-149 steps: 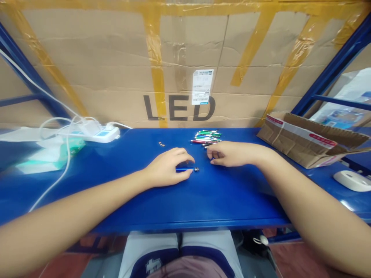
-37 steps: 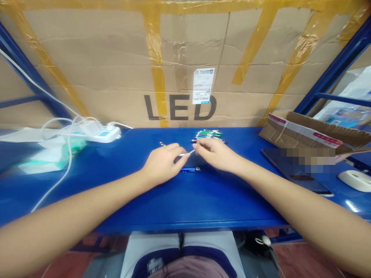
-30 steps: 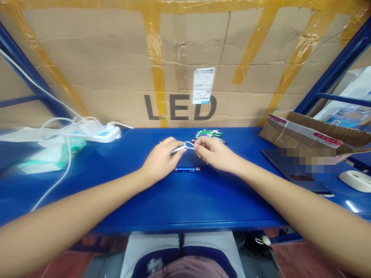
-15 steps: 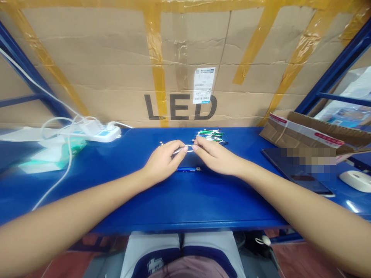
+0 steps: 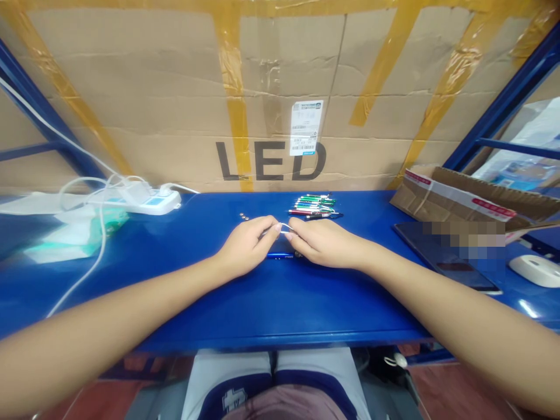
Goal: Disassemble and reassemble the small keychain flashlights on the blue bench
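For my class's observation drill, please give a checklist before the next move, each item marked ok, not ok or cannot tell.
Thin white looped cord pinched by left hand and right hand: ok.
Anything else inside left hand: cannot tell; view blocked.
Shiny blue slim pen fully visible: not ok; the hands partly cover it.
Slim multicoloured pens lying beyond the hands: ok.
Count of small round silvery pieces: cannot tell; too small.

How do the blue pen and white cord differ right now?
Pose: the blue pen lies on the table, while the white cord spans between the left hand and right hand.
Shape: the blue pen is straight; the white cord curves.
Thickness: the blue pen is thicker than the white cord.
Both are partly hidden by the hands.
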`<state>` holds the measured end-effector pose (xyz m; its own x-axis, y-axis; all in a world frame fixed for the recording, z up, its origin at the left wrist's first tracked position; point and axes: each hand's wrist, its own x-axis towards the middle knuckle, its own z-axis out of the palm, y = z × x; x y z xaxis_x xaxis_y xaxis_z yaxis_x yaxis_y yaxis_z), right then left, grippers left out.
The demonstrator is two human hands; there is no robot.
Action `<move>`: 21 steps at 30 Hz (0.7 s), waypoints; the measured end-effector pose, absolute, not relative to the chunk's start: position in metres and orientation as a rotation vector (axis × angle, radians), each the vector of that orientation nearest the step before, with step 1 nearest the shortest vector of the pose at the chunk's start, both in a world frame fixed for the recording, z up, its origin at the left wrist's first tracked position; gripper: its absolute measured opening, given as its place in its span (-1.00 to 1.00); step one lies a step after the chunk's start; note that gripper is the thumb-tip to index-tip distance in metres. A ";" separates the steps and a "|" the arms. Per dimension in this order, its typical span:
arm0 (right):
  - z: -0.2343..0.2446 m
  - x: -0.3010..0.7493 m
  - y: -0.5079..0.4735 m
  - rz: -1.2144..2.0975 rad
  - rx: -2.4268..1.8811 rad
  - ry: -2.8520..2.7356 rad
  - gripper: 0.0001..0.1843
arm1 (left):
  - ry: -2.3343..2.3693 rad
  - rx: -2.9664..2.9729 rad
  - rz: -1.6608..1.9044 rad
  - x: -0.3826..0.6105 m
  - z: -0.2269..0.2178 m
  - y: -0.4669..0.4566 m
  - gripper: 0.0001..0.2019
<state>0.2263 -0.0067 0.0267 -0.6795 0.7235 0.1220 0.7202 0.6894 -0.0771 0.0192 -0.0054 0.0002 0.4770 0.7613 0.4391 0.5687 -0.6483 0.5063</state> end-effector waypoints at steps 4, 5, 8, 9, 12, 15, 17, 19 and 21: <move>0.026 0.225 -0.008 -0.160 -1.225 -2.771 -0.64 | 1.147 2.432 0.947 0.021 -0.001 -0.007 -0.65; 0.026 0.225 -0.008 -0.183 -1.231 -2.772 -0.64 | 1.151 2.429 0.949 0.022 -0.001 -0.008 -0.65; 0.026 0.223 -0.009 -0.228 -1.265 -2.764 -0.63 | 1.140 2.409 0.961 0.023 0.000 -0.011 -0.65; 0.026 0.223 -0.009 -0.241 -1.280 -2.755 -0.63 | 1.130 2.401 0.971 0.023 0.001 -0.011 -0.65; 0.026 0.220 -0.009 -0.260 -1.324 -2.718 -0.62 | 1.117 2.348 1.013 0.023 0.003 -0.014 -0.62; 0.027 0.219 -0.009 -0.267 -1.352 -2.701 -0.63 | 1.119 2.269 1.024 0.024 0.005 -0.016 -0.62; 0.026 0.219 -0.007 -0.291 -1.367 -2.698 -0.63 | 1.121 2.244 1.003 0.025 0.005 -0.016 -0.64; 0.025 0.220 -0.006 -0.326 -1.378 -2.689 -0.62 | 1.121 2.211 0.982 0.027 0.003 -0.015 -0.69; 0.023 0.221 -0.004 -0.358 -1.387 -2.665 -0.61 | 1.098 2.143 0.986 0.028 -0.002 -0.014 -0.74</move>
